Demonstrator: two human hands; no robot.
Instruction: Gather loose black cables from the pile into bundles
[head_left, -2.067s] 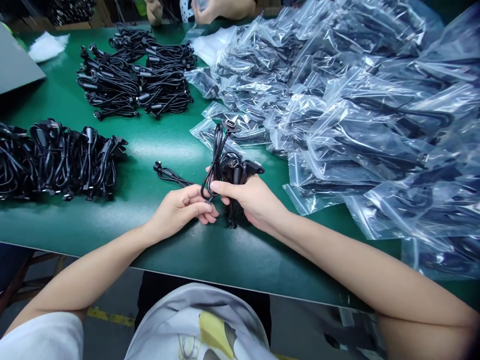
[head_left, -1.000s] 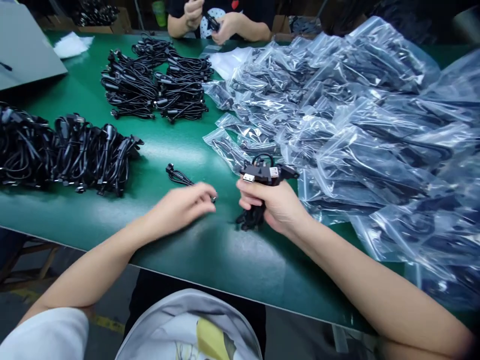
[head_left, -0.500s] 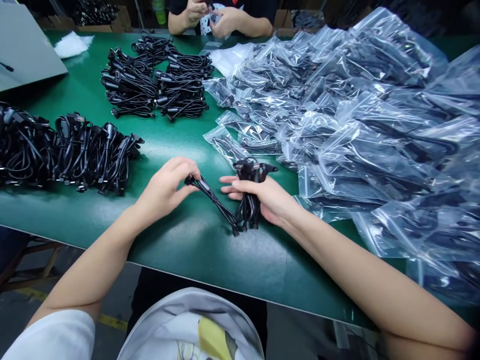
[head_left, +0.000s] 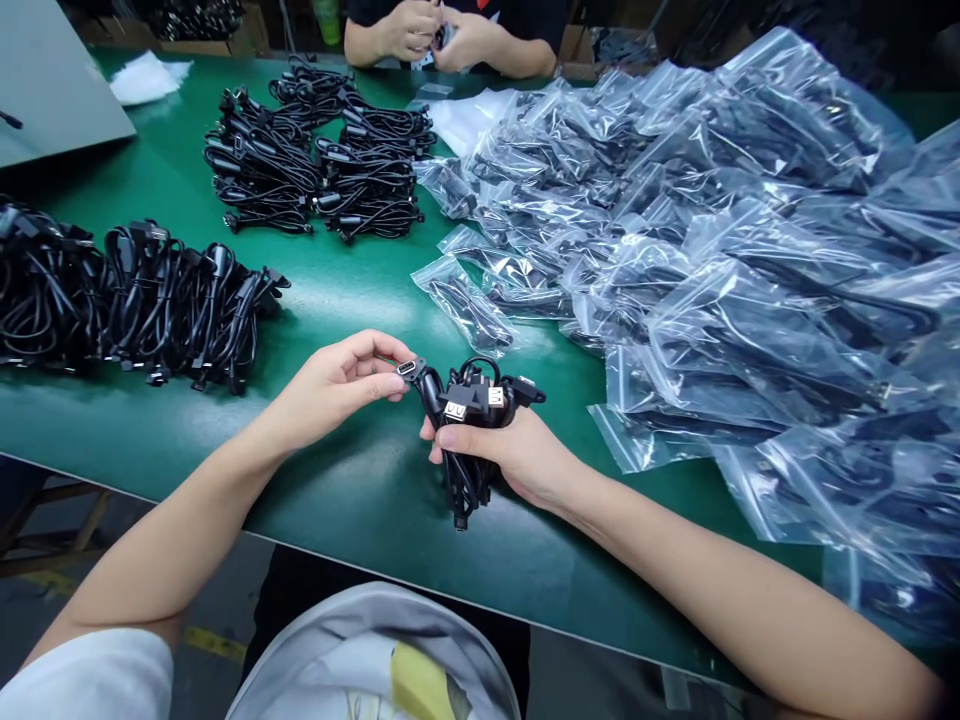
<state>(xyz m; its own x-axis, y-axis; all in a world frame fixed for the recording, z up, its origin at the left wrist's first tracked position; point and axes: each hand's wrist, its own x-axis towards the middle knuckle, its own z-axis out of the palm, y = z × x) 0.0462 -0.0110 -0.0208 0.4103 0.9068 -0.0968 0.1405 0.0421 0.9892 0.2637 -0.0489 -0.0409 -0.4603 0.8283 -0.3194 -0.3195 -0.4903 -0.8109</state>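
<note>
Over the green table, my right hand point(head_left: 517, 455) is closed around a bunch of black USB cables point(head_left: 469, 475), its thumb across the front. Pale USB sockets face me at the top of the bunch, and the folded cables hang below the thumb. My left hand point(head_left: 349, 385) pinches the connector end of one black USB cable point(head_left: 409, 371) between thumb and fingers. That cable lies against the left side of the bunch. Beyond the bunch is a clear zip bag point(head_left: 469, 305) with a black cable inside.
Bagged cables point(head_left: 720, 290) are heaped along the right. Tied black cables point(head_left: 157, 305) stand in a row at left, and more cable bundles point(head_left: 322, 165) lie farther back. A grey box point(head_left: 56, 95) is at the far left. Across the table are another person's hands point(head_left: 442, 35).
My left hand has brought its cable right and against the bunch. My right hand has come slightly lower and nearer, its fingers now wrapped round the cables, with the USB sockets turned toward me.
</note>
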